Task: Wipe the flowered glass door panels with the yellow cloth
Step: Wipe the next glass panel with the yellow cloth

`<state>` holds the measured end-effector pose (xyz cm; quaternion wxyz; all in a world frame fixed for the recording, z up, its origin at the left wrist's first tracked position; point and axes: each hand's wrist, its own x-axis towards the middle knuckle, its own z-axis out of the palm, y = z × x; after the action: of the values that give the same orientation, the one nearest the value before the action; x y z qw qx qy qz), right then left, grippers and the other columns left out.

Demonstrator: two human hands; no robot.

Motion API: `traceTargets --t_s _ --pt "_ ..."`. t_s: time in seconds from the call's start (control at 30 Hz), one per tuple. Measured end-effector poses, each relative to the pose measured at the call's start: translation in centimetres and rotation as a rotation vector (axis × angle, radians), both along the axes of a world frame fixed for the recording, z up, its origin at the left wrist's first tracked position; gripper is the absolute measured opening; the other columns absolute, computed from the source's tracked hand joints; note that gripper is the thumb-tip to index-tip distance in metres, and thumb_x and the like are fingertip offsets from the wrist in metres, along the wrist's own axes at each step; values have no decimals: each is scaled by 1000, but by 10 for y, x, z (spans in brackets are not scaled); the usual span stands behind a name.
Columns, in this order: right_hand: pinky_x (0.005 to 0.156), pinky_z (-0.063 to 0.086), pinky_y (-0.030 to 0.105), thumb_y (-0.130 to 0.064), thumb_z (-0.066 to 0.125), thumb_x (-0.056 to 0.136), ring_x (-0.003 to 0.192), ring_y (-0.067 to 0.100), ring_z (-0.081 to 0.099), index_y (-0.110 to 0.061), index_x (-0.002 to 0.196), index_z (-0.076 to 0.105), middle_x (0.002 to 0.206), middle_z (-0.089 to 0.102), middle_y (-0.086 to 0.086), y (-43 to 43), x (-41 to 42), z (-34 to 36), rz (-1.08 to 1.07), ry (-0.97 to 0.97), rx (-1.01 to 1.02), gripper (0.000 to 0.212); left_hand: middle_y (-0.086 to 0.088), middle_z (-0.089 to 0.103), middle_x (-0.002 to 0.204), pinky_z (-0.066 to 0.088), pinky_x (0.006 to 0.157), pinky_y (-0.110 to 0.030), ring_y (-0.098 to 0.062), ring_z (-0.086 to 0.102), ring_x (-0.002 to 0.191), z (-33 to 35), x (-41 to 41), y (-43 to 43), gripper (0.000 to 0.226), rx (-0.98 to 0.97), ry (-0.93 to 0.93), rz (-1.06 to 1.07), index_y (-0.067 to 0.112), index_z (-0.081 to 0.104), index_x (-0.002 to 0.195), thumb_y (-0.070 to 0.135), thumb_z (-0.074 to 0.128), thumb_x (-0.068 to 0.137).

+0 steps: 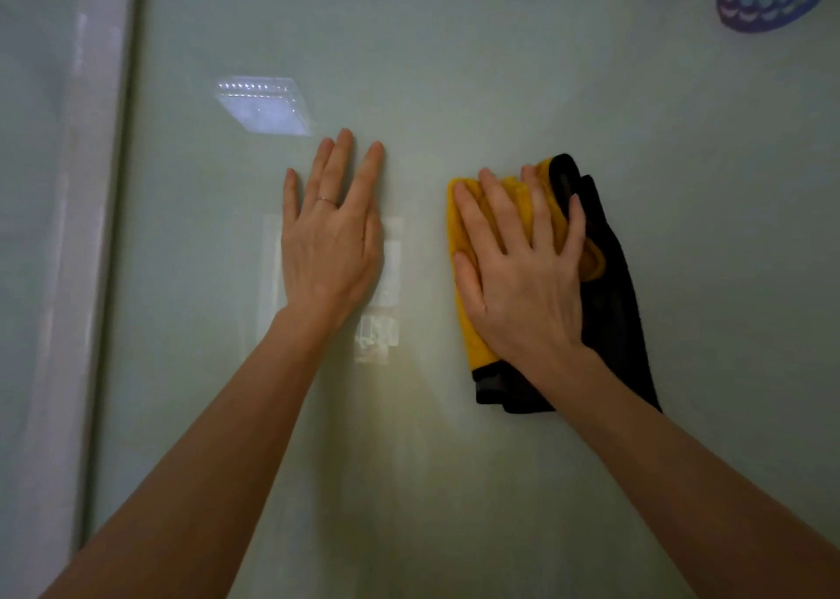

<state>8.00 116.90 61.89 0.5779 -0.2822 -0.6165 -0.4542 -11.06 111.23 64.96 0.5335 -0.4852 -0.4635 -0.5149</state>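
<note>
Head view, right hand [522, 275] pressing yellow cloth [482, 325] on glass panel [454, 75], left hand [332, 239] flat

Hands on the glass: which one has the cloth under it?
The right hand: its flat fingers press the yellow cloth against the glass door panel. The left hand, with a ring on one finger, lies bare on the glass.

White vertical frame [68, 280] at far left. Bright rectangular reflection [261, 105] upper left of centre; paler rectangular patch [377, 335] below it.
</note>
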Motion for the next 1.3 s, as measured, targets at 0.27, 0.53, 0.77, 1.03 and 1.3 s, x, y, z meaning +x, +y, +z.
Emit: traceTargets --t_s 0.27,0.53,0.77,1.03,1.3 --pt "121 19 64 -41 49 101 154 30 27 -27 155 45 163 38 1 -6 8 -73 95 -444 72 56 -11 29 164 14 122 -53 -28 24 152 -2 -3 2 54 6 11 6 20 39 155 21 31 102" --pt "121 16 65 -40 46 101 153 36 28 -27 155 44 163 37 5 4 21 -11 23 -73 32 55 -11 30 163 13 122 -52 -28 24 152 0 -2 2 53 29 15 -5 19 41 154 18 34 102" --pt "121 17 64 -42 51 98 154 32 25 -32 155 43 165 34 1 -7 17 -111 80 -459 32 59 -12 30 163 14 121 -54 -30 25 152 -2 -1 2 53 19 12 -8 18 41 154 18 34 101" --pt "121 15 65 -41 45 102 152 36 28 -29 155 44 163 38 4 -1 6 -20 39 -73 9 55 -12 26 165 9 123 -51 -28 20 154 0 -2 1 55 -13 -2 18 20 36 156 18 33 102" --pt "120 16 65 -41 47 101 153 33 28 -31 154 45 162 39 4 -7 5 -64 70 -329 45 54 -11 25 165 8 123 -51 -27 18 154 -1 0 -1 57 -32 -7 20 20 35 157 20 28 101"
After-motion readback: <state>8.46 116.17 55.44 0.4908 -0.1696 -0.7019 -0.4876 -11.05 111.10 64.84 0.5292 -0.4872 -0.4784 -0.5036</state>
